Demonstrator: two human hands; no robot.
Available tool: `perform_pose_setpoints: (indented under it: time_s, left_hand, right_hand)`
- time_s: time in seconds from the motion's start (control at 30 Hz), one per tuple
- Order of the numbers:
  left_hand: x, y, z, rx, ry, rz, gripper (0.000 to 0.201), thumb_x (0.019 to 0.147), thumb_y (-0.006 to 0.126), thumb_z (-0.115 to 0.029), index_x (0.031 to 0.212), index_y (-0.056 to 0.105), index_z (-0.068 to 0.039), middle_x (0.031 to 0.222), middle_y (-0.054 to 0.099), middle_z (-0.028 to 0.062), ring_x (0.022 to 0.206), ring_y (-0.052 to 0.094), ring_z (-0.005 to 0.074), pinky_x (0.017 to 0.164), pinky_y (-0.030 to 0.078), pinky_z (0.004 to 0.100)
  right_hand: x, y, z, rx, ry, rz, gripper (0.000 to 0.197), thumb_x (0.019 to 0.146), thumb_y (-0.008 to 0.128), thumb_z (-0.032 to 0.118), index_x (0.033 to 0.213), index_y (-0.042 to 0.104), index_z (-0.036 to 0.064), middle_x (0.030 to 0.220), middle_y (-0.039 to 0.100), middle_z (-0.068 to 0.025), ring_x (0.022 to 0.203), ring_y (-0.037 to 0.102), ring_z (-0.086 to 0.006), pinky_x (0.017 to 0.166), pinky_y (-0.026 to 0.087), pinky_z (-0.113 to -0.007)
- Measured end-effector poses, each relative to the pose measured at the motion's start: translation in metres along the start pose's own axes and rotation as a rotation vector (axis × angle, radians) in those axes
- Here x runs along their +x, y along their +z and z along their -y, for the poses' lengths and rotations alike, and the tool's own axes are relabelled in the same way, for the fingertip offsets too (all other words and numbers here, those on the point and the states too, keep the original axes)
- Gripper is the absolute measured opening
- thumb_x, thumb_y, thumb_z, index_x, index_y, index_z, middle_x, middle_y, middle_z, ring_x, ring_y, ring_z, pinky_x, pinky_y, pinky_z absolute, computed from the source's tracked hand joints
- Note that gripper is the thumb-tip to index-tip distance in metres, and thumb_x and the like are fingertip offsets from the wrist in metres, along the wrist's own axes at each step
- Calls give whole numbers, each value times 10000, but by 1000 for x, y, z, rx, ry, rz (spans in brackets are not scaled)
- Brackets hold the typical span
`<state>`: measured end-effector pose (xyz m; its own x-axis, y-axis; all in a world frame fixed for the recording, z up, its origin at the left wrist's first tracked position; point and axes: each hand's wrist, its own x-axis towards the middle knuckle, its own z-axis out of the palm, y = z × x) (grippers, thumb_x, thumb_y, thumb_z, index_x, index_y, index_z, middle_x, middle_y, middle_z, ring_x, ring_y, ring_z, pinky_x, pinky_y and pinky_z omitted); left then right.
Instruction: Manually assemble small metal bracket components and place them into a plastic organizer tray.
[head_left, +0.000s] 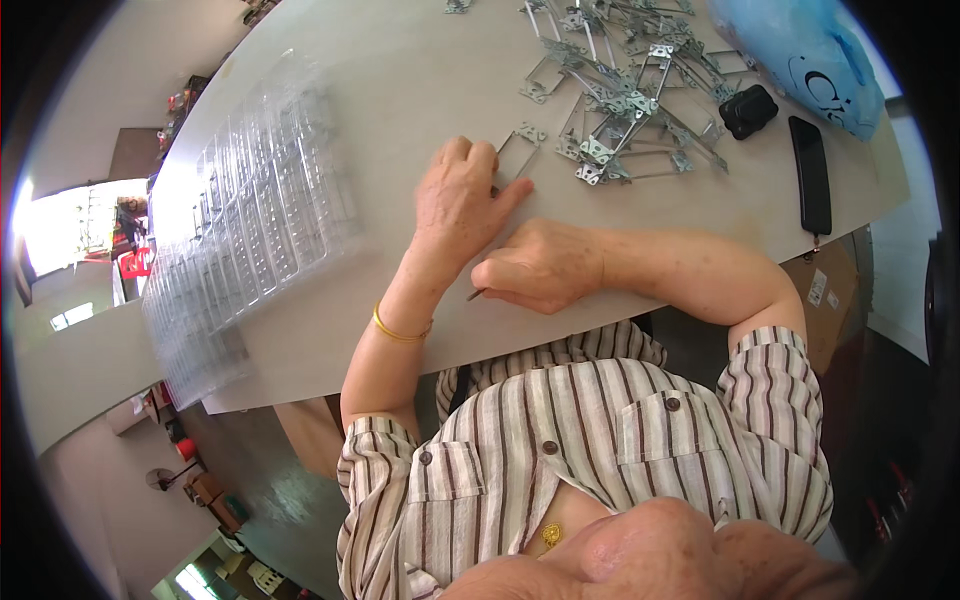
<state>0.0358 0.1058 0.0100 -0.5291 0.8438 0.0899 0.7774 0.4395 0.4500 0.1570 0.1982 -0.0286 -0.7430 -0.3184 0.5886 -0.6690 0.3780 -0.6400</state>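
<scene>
Near the middle of the table, my left hand [458, 195] has its fingers curled and its thumb stretched across a thin rectangular metal bracket frame [528, 133]. The frame's far end, with small punched plates, shows beyond the fingers; its near end is hidden under the hand. Just below and to the right, my right hand [545, 265] is closed in a fist. A thin dark rod [476, 294] pokes out from it at the left; the rest of the rod is covered by the fingers. Further away lies a tangled heap of similar metal bracket frames [640, 100].
Stacked clear plastic trays [265, 200] cover the table's left side. At the right are a small black lumpy object [747, 110], a black phone [811, 175] and a blue plastic bag [800, 60]. A cardboard box [825, 300] stands beyond the table's right edge.
</scene>
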Motion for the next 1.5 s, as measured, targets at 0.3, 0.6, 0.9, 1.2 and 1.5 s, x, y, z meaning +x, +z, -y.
perform_pose_setpoints:
  time_s: [0.3,0.6,0.9,1.2,1.5]
  left_hand:
    - [-2,-4,8,-60,37,0,199,845,718,-175,793,627,-6,927,615,136,754,614,289,705,514,390]
    - [-17,-24,20,-472,-168,17,209,877,700,-145,792,597,16,922,638,91,712,577,171,659,503,320]
    - [-16,-23,17,-577,-291,34,126,874,687,-94,890,590,-14,838,630,21,728,559,84,642,485,262]
    - [-32,-39,30,-1157,-246,122,198,874,688,-2,993,535,-41,850,609,29,767,584,93,662,498,249]
    - [-40,-28,48,-1529,-112,285,262,865,710,2,1031,520,-68,866,600,51,798,583,146,651,465,267]
  right_hand:
    - [1,0,-1,-50,-6,-38,155,888,669,108,887,519,69,624,534,-84,491,542,-321,447,445,-419]
    - [0,0,0,-72,49,-35,139,876,682,96,929,557,67,643,561,-92,511,569,-323,464,459,-421]
    - [0,-1,-4,-77,49,-58,153,871,687,62,965,566,56,654,578,-100,535,593,-319,477,471,-416]
    - [3,-22,1,-49,280,-360,110,949,641,64,1033,570,68,751,620,-95,624,631,-265,570,508,-339]
    - [27,-46,-17,1,415,-470,106,999,616,89,1076,564,38,927,623,-45,841,626,-142,718,529,-291]
